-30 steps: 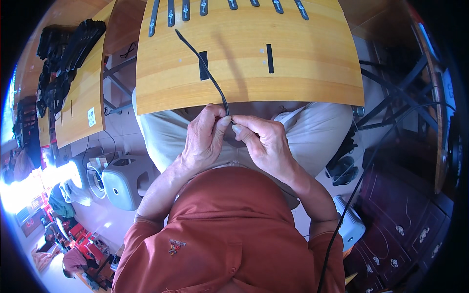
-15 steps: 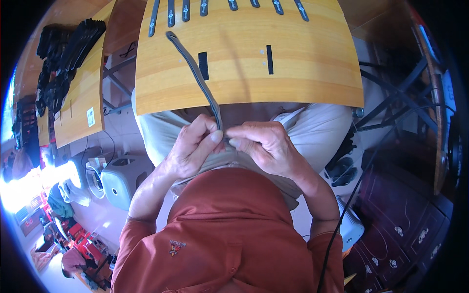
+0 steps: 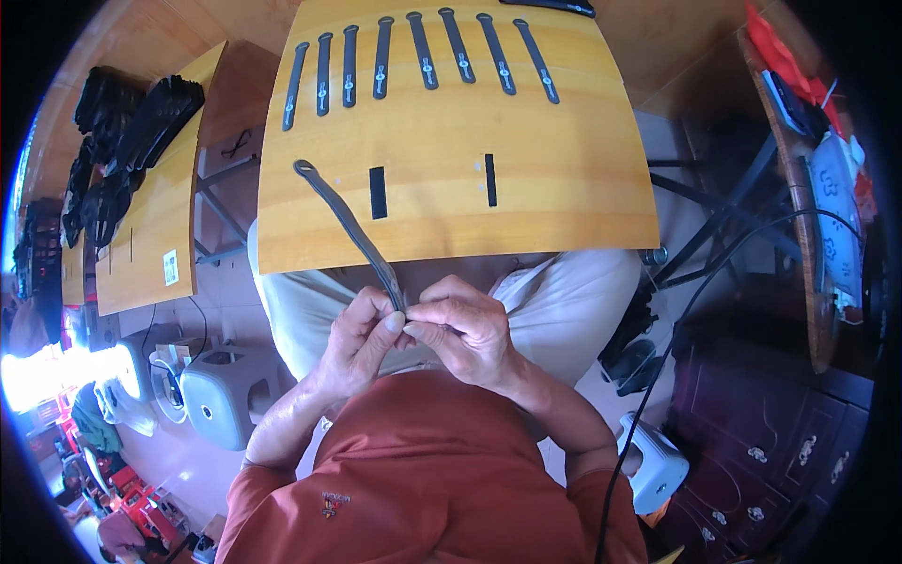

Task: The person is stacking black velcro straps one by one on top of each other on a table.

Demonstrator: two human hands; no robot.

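A long dark grey strap (image 3: 349, 223) slants from the table down to my hands, its far end rounded with a slot. Near its lower end, my left hand (image 3: 359, 343) is closed on it, thumb pressed against the fingers. My right hand (image 3: 467, 331) is closed in a pinch at that same end, thumb and index fingertip against the strap. The fingers hide the very tip of the strap. Both hands are above my lap, just off the table's near edge.
Several similar straps (image 3: 383, 56) lie in a row across the wooden table (image 3: 564, 188). Two black strips (image 3: 378, 193) are on its near half. A side table (image 3: 155, 221) at left bears piles of black pieces (image 3: 160, 113). A plastic stool (image 3: 221, 399) stands below it.
The view has tilted up, showing more of the table and the strap row. My right hand's fingertips have come from beside the strap onto its lower end. My left hand keeps its hold.
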